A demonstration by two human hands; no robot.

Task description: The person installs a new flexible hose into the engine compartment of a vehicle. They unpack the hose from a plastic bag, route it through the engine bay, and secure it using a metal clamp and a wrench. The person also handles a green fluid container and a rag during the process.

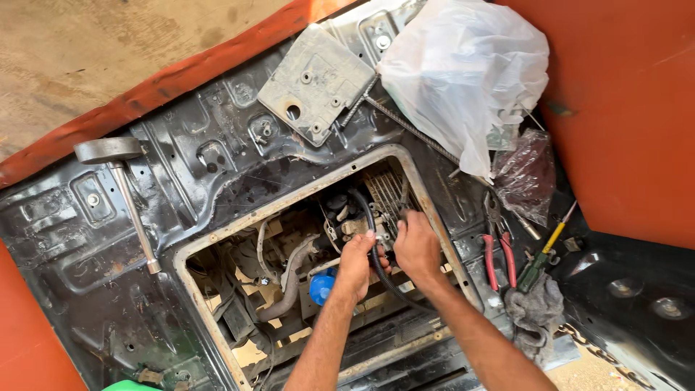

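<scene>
Inside opening, both hands grip upright hose (371,246).

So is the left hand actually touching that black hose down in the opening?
Touching. The head view shows the left hand with its fingers wrapped against the black hose, which curves past them with no gap showing.

My hands work in a tight opening (190,255): a black hose (376,250) and grey pipe (289,279) crowd them; room stays free to their left.
</scene>
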